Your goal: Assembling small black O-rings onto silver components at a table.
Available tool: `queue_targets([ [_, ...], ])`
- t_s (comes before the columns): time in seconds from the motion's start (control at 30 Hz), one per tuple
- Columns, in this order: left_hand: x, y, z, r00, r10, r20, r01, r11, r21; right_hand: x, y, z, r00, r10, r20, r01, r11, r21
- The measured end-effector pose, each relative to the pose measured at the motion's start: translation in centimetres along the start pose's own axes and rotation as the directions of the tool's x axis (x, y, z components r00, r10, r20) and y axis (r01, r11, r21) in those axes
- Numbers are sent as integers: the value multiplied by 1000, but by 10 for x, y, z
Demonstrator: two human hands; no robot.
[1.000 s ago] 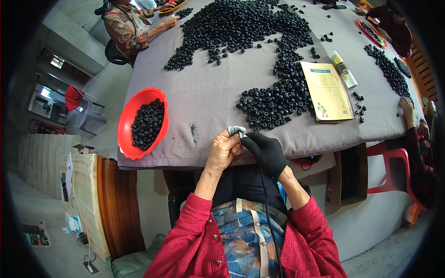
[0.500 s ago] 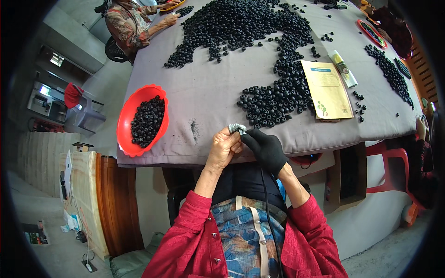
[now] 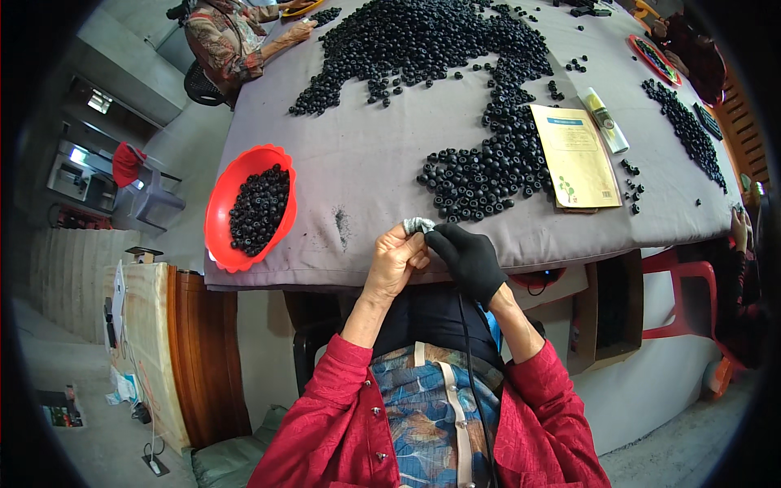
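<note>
At the table's near edge my two hands meet, fingertips together. My left hand is bare, its fingers curled in a pinch, with a greyish-white wrap over what looks like the index finger. A black glove covers my right hand, whose thumb and fingers press together against the left fingertips. Whatever lies between them is too small and hidden to make out. Just beyond the hands spreads a heap of small black ring-like pieces with holes. A red scalloped basin to the left holds more such black pieces.
A large pile of black pieces covers the far middle of the grey-covered table. Right of the near heap lie a yellow packet and a white-and-green tube. Other people sit at the far left and right. A red chair stands right.
My hands stay pinched together at nearly the same spot. The view has shifted very slightly. The person at far left has moved a hand a little.
</note>
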State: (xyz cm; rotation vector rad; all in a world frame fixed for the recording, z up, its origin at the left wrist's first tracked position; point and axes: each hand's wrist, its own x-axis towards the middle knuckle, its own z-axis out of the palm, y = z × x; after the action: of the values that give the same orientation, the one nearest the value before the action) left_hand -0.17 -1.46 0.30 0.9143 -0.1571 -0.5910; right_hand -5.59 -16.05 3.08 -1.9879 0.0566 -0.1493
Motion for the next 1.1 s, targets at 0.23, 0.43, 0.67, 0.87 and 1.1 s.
queue_targets([
  [0.23,1,0,-3,1000,-19,-12,18,998,-59,-5,-2,-4,998,-26,58,15,982,188],
  [0.43,3,-1,-6,999,-16,43,20,995,-101,-4,-2,-3,999,-3,54,-7,985,173],
  [0.67,2,-2,-9,998,-10,60,16,995,-100,-3,-3,-3,999,20,50,-27,989,145],
  [0.87,2,-2,-6,999,-24,41,28,995,-97,-2,0,-3,999,13,34,-17,993,119],
  [1.1,1,1,-5,1000,-26,10,26,997,-68,-2,4,-1,999,19,47,-24,993,117],
])
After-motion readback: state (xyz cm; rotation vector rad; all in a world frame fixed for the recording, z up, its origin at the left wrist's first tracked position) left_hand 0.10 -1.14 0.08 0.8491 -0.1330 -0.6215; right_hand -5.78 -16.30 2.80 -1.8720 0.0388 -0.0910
